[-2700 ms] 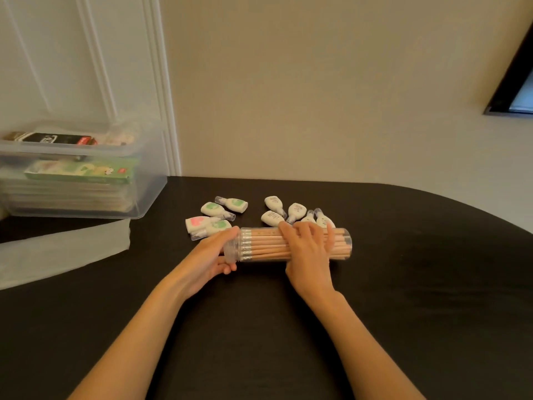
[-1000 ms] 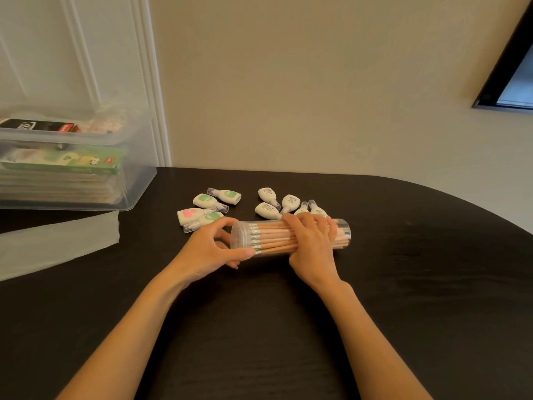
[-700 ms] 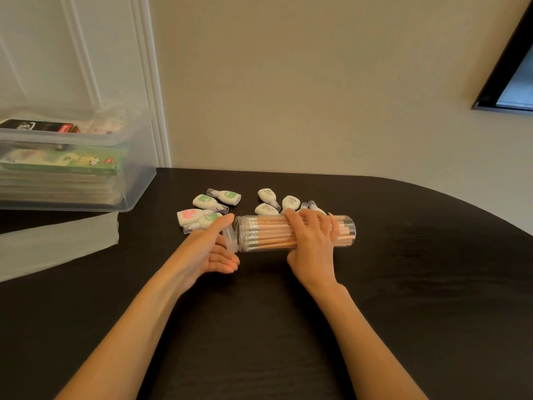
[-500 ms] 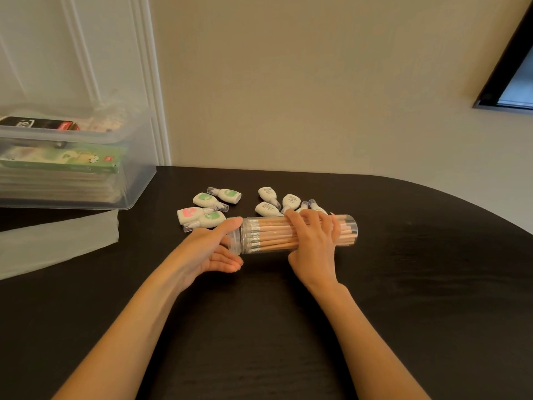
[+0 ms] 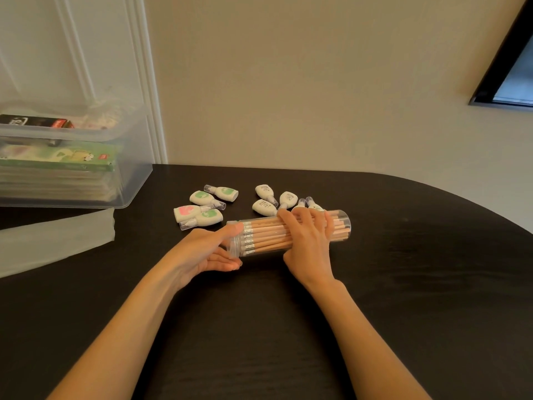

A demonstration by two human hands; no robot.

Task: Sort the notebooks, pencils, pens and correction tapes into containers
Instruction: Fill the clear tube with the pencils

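Observation:
A clear round tube (image 5: 340,226) full of wooden pencils (image 5: 266,236) lies on its side on the black table (image 5: 403,284). My right hand (image 5: 310,243) grips the tube across its middle, fingers curled over the top. My left hand (image 5: 207,252) is at the tube's left end, thumb on the rim and straight fingers under the cap end. Several white correction tapes (image 5: 202,210) with green or pink labels lie just behind the tube, more correction tapes (image 5: 272,199) partly hidden by my right fingers.
A clear plastic bin (image 5: 129,174) holding a stack of notebooks (image 5: 57,163) and a dark box (image 5: 34,122) stands at the far left. Its translucent lid (image 5: 52,243) lies flat in front of it. A wall runs behind the table.
My left hand has slid along the tube's left end, from cupping the cap to thumb on top and fingers beneath. The tube shifted slightly right. My right hand keeps its grip.

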